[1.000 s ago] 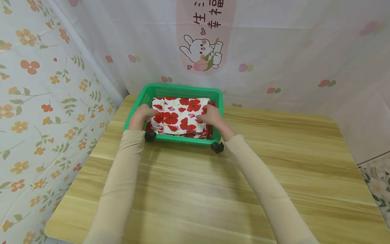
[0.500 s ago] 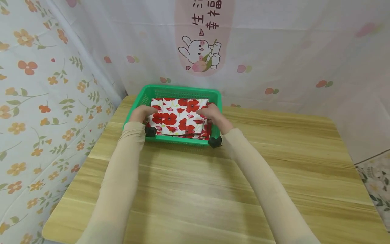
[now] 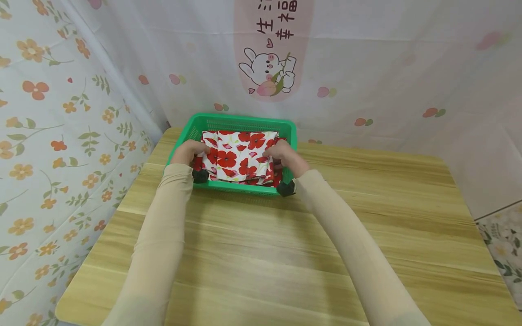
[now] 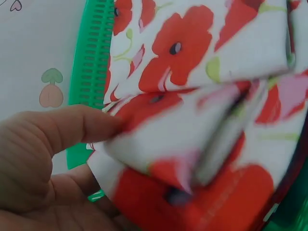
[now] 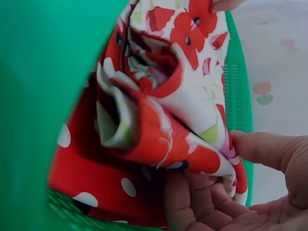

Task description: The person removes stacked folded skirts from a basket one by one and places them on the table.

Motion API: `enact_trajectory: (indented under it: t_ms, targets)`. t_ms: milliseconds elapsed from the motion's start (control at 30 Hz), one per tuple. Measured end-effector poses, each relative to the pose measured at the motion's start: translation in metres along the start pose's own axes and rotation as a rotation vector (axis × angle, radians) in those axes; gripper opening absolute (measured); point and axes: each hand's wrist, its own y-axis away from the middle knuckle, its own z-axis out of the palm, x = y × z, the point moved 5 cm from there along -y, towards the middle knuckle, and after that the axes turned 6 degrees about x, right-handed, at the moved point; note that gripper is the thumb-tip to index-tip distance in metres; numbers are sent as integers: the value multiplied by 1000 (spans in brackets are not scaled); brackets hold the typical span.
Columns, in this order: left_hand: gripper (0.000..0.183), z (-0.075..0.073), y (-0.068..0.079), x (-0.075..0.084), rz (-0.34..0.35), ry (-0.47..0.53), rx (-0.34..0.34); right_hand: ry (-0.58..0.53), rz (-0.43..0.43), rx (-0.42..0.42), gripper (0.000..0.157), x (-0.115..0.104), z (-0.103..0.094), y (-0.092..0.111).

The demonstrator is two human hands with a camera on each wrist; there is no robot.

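A folded white cloth with red poppies (image 3: 234,156) lies on top of a stack inside a green plastic basket (image 3: 248,118). My left hand (image 3: 187,151) is at the cloth's left end; in the left wrist view its thumb (image 4: 91,126) presses on a fold while the other fingers reach underneath. At the opposite end my right hand (image 3: 287,156) pinches the folded layers, thumb above and fingers below, and that end bends up in the right wrist view. Beneath it shows a red cloth with white dots (image 5: 108,192).
The basket stands at the back left of a wooden table (image 3: 261,253), close to a white printed curtain (image 3: 367,68). A floral curtain (image 3: 53,136) hangs along the left side. Black wrist-worn pieces (image 3: 287,188) sit by the basket's front rim.
My right hand has worked its fingers under the cloth's right end, which is now slightly raised and bent. The left hand has barely moved. The head view has shifted a little.
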Motion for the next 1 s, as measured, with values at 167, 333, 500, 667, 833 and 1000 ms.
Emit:
enact_trajectory:
  t_ms: [167, 333, 500, 667, 833, 1000]
  targets:
    - [76, -1, -1, 0, 15, -61, 67, 56, -24, 20, 40, -2, 0, 2]
    - [66, 5, 73, 12, 6, -47, 106, 84, -22, 20, 43, -3, 1, 3]
    - [53, 12, 131, 21, 35, 12, 109, 99, -24, 34, 42, -5, 1, 3]
    - [49, 14, 141, 23, 53, 127, 89, 105, -30, 49, 38, -5, 0, 2]
    - [45, 12, 137, 25, 75, 154, 96, 63, -54, 49, 22, -7, -1, 3]
    - [38, 9, 139, 29, 129, 132, 71, -36, -96, 20, 26, -10, -3, 4]
